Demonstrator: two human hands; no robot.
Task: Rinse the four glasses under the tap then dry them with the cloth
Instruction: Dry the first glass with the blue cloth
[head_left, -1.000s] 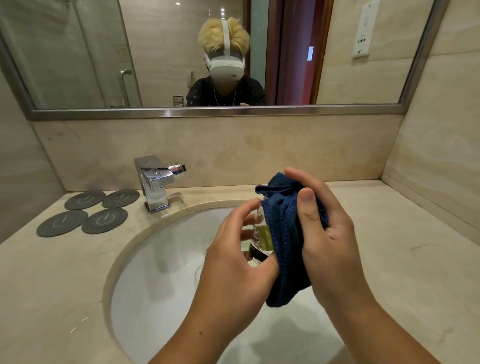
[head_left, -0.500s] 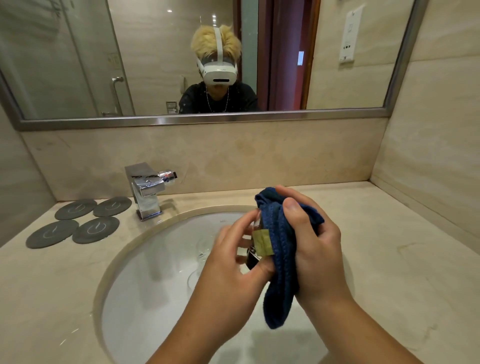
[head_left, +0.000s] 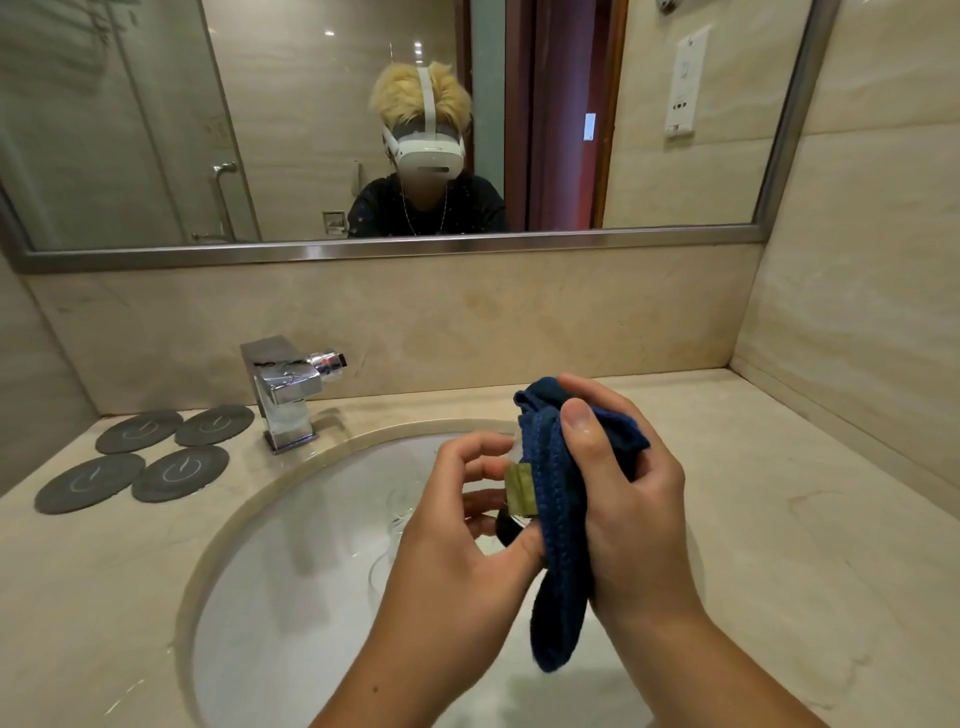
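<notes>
Over the white sink basin (head_left: 291, 587) I hold a small clear glass (head_left: 519, 488) with a greenish label and a dark base. My left hand (head_left: 457, 540) grips it from the left, fingers curled round it. My right hand (head_left: 618, 499) grips the dark blue cloth (head_left: 558, 530) and wraps it over the glass from the right, thumb on top. The cloth's tail hangs down below my hands. Most of the glass is hidden by cloth and fingers. Other clear glasses (head_left: 400, 506) seem to lie in the basin behind my left hand, hard to make out.
A chrome tap (head_left: 283, 389) stands at the back left of the basin; no water visibly runs from it. Several round grey coasters (head_left: 140, 457) lie on the beige counter (head_left: 779, 519) left of the tap. A wall rises at the right, a mirror behind.
The view has tilted and shifted, so my hands sit lower right in frame. My hands have turned slightly around the glass, with the cloth's tail hanging lower.
</notes>
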